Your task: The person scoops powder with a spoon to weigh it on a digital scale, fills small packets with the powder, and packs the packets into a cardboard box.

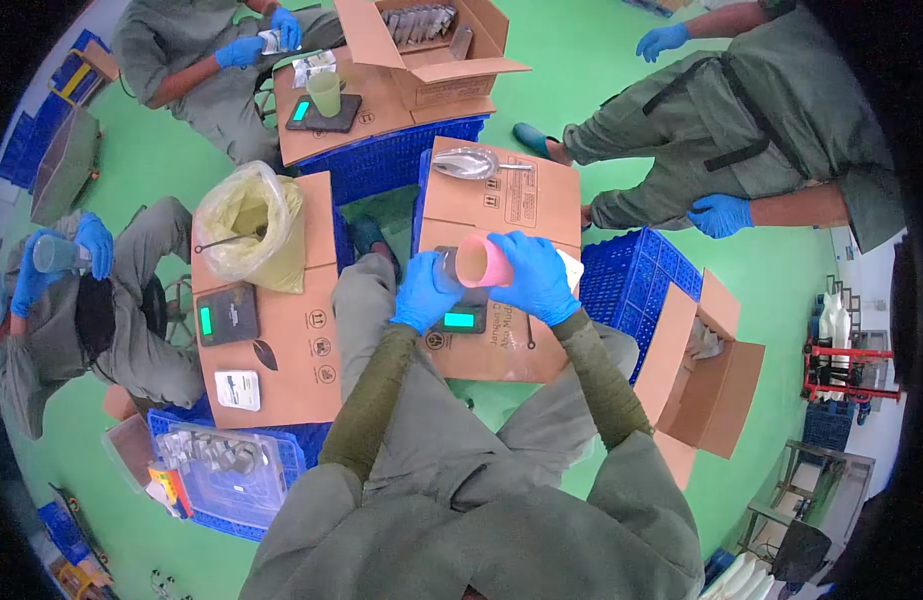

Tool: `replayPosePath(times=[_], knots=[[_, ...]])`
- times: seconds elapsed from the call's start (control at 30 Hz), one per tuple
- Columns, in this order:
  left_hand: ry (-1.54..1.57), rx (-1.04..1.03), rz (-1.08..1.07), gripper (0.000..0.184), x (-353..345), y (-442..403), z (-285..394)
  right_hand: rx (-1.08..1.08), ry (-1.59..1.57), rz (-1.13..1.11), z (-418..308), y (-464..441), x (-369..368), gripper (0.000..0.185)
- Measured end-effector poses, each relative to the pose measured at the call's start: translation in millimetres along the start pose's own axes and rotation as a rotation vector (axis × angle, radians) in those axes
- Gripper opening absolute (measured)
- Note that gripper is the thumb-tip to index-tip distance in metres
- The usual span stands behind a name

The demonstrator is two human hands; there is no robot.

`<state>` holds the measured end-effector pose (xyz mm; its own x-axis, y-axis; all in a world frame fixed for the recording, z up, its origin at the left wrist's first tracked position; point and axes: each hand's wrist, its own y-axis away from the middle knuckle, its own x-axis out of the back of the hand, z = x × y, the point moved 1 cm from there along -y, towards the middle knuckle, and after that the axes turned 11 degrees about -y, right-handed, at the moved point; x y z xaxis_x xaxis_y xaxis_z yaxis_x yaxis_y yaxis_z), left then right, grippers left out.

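Note:
My right hand (534,278), in a blue glove, is wrapped round a pink cup (493,262). The cup is tilted, its mouth facing left toward my other hand. My left hand (426,292), also gloved, is closed on a small grey container-like thing (446,268); its exact kind is mostly hidden by the fingers. Both hands are above a black digital scale (464,319) with a lit green display. The scale sits on a cardboard sheet (466,355) between my knees. Farther back on the cardboard lies a metal scoop (468,163).
To the left, another cardboard top bears an open bag of yellowish powder (243,225) and a scale (228,315). An open carton (709,375) and blue crate (621,275) stand at right. Co-workers sit at left and upper left; another person is at upper right.

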<state>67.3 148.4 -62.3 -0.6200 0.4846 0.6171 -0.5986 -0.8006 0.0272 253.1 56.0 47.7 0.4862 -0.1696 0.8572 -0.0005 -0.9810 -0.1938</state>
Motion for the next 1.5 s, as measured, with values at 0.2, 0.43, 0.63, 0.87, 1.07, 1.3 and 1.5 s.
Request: replayPosePath(times=[0.2, 0.43, 0.63, 0.87, 1.07, 1.3, 1.5], knots=[[-0.048, -0.209, 0.163, 0.053, -24, 1, -27, -0.017, 0.213, -0.183, -13, -11, 9, 0.077], [-0.034, -0.155, 0.184, 0.057, -31, 1, -31, 0.038, 0.257, -0.251, -23, -26, 18, 0.07], [-0.208, -0.256, 0.265, 0.052, -28, -5, -16, 0.113, 0.32, -0.26, -28, -39, 20, 0.066], [0.04, -0.216, 0.297, 0.049, -19, 3, -12, 0.172, 0.366, -0.274, -36, -44, 23, 0.058], [-0.086, -0.236, 0.247, 0.045, -27, 1, -20, 0.206, 0.383, -0.298, -36, -50, 22, 0.051], [-0.089, -0.279, 0.269, 0.041, -25, 0, -16, 0.217, 0.398, -0.335, -44, -57, 24, 0.051], [-0.071, -0.207, 0.188, 0.051, -22, -2, -14, 0.221, 0.411, -0.333, -43, -58, 22, 0.05]])
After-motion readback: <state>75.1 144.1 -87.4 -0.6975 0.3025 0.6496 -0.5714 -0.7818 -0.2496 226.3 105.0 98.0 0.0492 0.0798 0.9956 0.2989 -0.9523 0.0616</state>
